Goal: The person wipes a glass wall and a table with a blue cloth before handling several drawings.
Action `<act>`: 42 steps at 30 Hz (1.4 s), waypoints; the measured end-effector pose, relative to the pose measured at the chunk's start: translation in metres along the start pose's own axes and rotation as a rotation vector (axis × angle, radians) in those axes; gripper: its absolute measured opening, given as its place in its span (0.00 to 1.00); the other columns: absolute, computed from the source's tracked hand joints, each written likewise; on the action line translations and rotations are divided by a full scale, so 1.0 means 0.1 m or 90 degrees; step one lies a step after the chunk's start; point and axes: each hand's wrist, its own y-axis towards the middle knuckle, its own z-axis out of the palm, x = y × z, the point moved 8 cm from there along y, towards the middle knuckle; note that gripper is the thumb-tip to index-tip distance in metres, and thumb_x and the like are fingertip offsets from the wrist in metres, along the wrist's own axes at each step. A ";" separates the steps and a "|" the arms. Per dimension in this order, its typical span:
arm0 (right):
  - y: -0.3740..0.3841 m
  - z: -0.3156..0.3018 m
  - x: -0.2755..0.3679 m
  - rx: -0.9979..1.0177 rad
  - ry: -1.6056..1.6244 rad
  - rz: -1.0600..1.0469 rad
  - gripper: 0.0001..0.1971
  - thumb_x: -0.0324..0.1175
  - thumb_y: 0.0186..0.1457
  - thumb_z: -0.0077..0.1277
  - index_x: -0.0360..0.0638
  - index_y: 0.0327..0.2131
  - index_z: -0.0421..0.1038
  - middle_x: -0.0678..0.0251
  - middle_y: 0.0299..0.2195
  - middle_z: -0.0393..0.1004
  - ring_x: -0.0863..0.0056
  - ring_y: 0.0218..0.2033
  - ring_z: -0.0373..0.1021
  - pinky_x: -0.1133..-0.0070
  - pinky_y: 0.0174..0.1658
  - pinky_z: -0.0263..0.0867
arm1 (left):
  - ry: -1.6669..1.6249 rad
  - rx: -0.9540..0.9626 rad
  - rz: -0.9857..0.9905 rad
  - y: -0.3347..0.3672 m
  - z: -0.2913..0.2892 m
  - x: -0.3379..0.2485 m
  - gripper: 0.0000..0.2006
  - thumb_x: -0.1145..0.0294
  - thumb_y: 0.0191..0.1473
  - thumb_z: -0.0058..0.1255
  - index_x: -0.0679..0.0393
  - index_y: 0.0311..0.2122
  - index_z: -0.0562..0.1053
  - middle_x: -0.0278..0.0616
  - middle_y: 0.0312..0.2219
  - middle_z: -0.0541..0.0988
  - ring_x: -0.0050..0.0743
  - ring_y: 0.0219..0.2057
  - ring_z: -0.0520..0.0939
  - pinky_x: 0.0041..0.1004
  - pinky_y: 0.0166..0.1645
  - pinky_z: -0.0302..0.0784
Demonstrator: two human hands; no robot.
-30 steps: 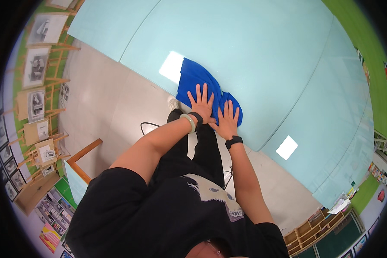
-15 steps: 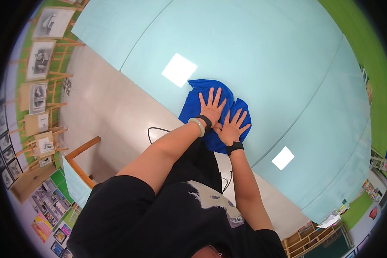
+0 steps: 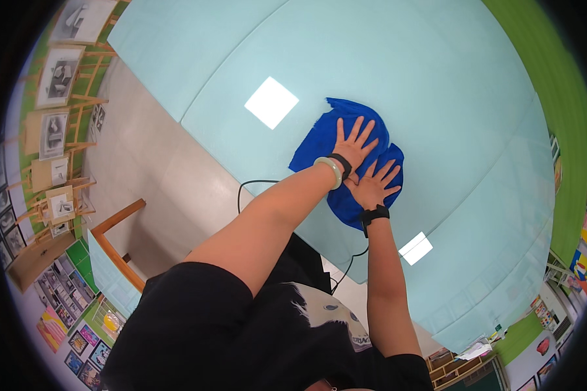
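Observation:
A blue cloth (image 3: 316, 140) lies flat and a little rumpled on a pale blue-green tabletop (image 3: 437, 91). Pressed on its upper part is my left hand (image 3: 355, 146), fingers spread; a pale bangle and a black band circle that wrist. My right hand (image 3: 372, 189) rests palm down on the lower right part of the cloth, its fingers also apart, with a black band at the wrist. The two hands sit close together, the right thumb near the left wrist. Cloth shows around and between both hands.
Black cables (image 3: 352, 260) run from my wrists near the table's front edge. Seams cross the tabletop, and bright square reflections (image 3: 271, 103) show on it. At left stand easels with drawings (image 3: 60, 75) and a wooden-edged piece of furniture (image 3: 117, 254). Papers (image 3: 476, 348) lie at the table's lower right corner.
Both hands have slid the blue cloth to the right and slightly farther from me across the tabletop. My arms reach out more, and the view has shifted a little.

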 end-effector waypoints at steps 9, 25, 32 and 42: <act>0.20 -0.06 -0.16 0.014 0.021 0.079 0.65 0.76 0.42 0.54 0.51 0.72 0.33 0.34 0.69 0.15 0.32 0.68 0.10 0.28 0.58 0.28 | 0.018 -0.044 0.047 0.17 -0.16 -0.01 0.59 0.36 0.30 0.70 0.38 0.70 0.56 0.44 0.73 0.37 0.55 0.73 0.34 0.77 0.64 0.32; 0.59 -0.93 0.58 -0.063 -0.061 -0.224 0.56 0.63 0.43 0.64 0.71 0.71 0.41 0.42 0.71 0.18 0.37 0.70 0.13 0.28 0.58 0.22 | -0.094 -0.096 -0.309 -0.08 -0.39 0.79 0.56 0.34 0.41 0.63 0.48 0.71 0.52 0.53 0.72 0.31 0.63 0.71 0.28 0.77 0.63 0.24; -0.01 -0.26 0.61 -0.099 -0.121 -0.427 0.52 0.59 0.39 0.65 0.71 0.69 0.52 0.52 0.73 0.27 0.48 0.73 0.22 0.33 0.62 0.22 | -0.074 0.004 -0.443 -0.91 0.34 0.35 0.56 0.32 0.46 0.55 0.57 0.71 0.48 0.63 0.70 0.26 0.75 0.69 0.24 0.84 0.58 0.31; -0.76 0.28 -1.40 -0.138 -0.067 -0.520 0.53 0.55 0.36 0.69 0.61 0.68 0.57 0.61 0.73 0.38 0.61 0.74 0.29 0.49 0.70 0.25 | -0.113 0.084 -0.441 -0.89 1.01 -1.80 0.54 0.30 0.50 0.51 0.63 0.70 0.52 0.74 0.67 0.23 0.85 0.66 0.21 0.86 0.55 0.36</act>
